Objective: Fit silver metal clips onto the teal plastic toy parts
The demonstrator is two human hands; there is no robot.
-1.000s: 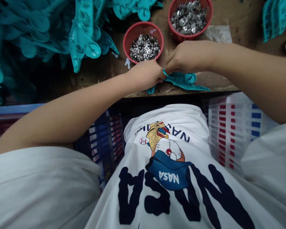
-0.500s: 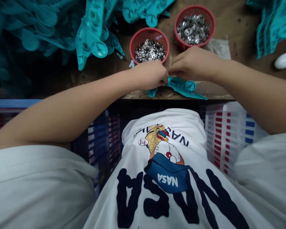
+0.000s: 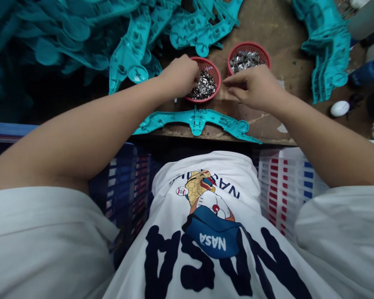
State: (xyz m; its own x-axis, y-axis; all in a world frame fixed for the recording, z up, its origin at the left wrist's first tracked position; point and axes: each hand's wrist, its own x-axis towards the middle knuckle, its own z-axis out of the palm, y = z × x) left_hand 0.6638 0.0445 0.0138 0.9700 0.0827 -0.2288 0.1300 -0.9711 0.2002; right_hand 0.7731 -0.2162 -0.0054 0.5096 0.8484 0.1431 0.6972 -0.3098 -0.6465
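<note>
Metal bits (image 3: 205,88) could spill from the left red basket (image 3: 214,71) onto the teal piece (image 3: 197,123) at the surface's (image 3: 279,33) front if my left hand (image 3: 182,77), its grip too hidden to tell, bumps it, while my right hand's (image 3: 257,85) fingers (image 3: 237,77) are parted.

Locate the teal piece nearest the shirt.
In the head view, the teal piece lies at upper centre along the near edge of the table, between the shirt and left red basket.
</note>
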